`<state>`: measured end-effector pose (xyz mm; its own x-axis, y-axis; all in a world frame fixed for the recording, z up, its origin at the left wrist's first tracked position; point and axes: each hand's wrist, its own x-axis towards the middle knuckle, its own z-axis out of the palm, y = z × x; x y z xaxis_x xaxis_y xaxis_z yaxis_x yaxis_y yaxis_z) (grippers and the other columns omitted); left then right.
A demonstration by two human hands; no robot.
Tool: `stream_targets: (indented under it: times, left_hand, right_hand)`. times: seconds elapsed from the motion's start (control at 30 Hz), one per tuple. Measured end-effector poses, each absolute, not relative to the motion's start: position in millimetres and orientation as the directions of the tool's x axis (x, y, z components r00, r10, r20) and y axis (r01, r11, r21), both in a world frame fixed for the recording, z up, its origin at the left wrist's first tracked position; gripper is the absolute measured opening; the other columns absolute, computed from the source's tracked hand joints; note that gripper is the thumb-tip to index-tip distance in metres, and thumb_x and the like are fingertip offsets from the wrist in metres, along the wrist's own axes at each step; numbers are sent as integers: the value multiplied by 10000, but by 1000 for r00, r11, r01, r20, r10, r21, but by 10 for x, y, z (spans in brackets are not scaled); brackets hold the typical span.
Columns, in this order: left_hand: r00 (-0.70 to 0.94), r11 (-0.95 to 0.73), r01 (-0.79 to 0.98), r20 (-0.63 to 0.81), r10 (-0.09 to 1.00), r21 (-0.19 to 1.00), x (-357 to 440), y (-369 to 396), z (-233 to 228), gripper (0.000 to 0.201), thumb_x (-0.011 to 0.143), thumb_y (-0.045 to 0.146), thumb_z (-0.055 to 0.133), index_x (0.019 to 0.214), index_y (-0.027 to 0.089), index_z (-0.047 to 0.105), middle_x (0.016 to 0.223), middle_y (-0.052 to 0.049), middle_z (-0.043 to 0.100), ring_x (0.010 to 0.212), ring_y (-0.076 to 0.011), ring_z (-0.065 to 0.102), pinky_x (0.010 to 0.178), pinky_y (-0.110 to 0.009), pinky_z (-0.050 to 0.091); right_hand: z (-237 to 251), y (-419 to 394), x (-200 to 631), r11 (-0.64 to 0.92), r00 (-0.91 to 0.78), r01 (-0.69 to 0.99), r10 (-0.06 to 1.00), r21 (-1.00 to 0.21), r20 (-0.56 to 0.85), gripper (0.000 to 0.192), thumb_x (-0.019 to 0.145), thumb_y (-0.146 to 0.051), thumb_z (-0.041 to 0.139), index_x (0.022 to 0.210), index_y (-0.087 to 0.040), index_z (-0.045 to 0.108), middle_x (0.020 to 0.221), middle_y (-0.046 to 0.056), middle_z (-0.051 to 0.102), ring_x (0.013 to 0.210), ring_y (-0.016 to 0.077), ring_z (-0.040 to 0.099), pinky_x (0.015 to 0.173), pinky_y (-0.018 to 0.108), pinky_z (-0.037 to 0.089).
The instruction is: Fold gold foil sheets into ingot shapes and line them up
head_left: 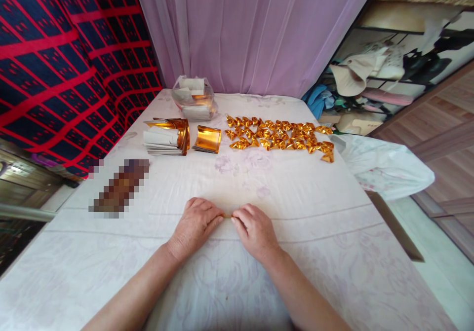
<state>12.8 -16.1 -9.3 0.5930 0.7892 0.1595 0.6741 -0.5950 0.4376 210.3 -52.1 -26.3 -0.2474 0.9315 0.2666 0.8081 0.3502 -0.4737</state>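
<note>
My left hand (198,222) and my right hand (257,228) meet over the middle of the cloth, fingers closed in a pinch. Between them runs a thin folded strip of gold foil paper (227,216), each hand on one end; most of it is hidden by the fingers. Beyond the hands lies a small stack of gold foil sheets (208,138), curled at the edges. Left of it stands a bigger pile of foil sheets (166,137) with pale backs. To the right, several folded gold foil pieces (281,134) sit in rows.
A clear plastic bag (194,99) with more sheets stands at the back of the cloth-covered table (311,188). A pixelated dark object (120,188) lies at the left. A purple curtain (237,30) hangs behind. Right of the table are a white bag (388,165) and cluttered shelves (388,79).
</note>
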Motion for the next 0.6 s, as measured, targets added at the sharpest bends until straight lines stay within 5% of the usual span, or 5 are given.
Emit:
stream_targets:
  times: [0.6]
  left_hand:
    - [443,-450,826,101,891,340,126,-221,-64,250,939,368,514,807,203,647,849,-34,629,862,-223,548,816,-393,376]
  right_hand:
    - [-208,-524,2013,239,-182,911,964,-336,193,150,928,-214,501,813,-201,597,805,25,607,774,168,554,706,282,349]
